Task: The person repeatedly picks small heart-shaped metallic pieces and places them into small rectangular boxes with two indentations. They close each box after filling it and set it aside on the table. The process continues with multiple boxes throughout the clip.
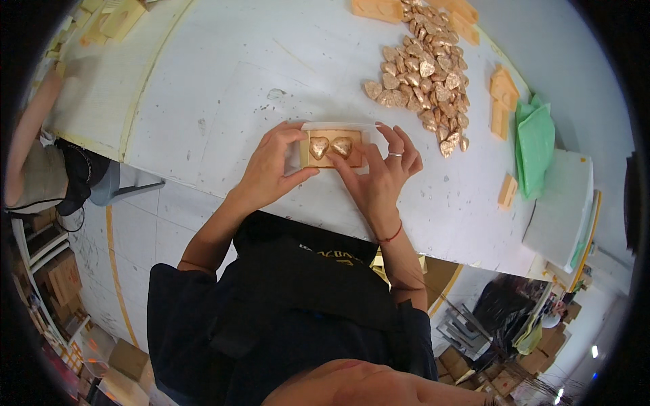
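A small shallow box (305,154) with a peach-coloured insert lies on the white table in front of me. Two gold foil-wrapped hearts sit side by side in it, a left heart (318,147) and a right heart (342,146). My left hand (271,166) grips the box's left end, fingers at the far corner and thumb at the near edge. My right hand (380,174) reaches over the right end, its thumb and a finger closed about the right heart. Its other fingers are bent above the box's far right corner.
A large pile of gold hearts (426,81) spreads over the table at the far right. Peach trays (502,95) and a small peach block (507,191) lie beyond it, near a green bag (535,145). Another person's arm (34,122) shows at the left, beside pale yellow boxes (122,19).
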A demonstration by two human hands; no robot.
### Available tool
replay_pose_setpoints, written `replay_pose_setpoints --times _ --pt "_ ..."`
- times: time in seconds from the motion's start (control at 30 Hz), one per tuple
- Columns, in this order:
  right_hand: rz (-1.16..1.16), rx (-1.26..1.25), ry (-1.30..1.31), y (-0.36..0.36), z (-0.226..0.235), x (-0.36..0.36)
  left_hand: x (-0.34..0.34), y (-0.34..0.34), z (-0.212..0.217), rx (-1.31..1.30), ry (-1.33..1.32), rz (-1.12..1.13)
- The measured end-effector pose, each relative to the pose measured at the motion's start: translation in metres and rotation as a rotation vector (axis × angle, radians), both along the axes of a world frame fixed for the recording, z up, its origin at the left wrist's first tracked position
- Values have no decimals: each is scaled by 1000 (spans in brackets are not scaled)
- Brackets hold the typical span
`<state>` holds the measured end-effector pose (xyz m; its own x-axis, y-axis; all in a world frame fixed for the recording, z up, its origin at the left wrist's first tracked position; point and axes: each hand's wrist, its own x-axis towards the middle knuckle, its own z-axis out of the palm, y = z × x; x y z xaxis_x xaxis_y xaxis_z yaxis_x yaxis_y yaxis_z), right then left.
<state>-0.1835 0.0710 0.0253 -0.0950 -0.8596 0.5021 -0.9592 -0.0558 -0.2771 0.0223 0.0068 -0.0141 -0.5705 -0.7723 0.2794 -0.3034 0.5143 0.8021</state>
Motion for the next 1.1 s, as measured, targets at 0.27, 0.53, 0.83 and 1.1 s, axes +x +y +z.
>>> replay_pose_setpoints --times 0.27,0.53,0.83,1.1 --pt "75 60 -53 -3 1 -2 1 1 0 23 -9 15" --pt "34 90 -127 -2 -7 6 1 2 3 55 -21 17" --pt "87 88 -162 9 -4 -3 -1 1 4 29 21 21" --pt "32 89 -283 7 -13 1 0 1 2 8 -47 -1"
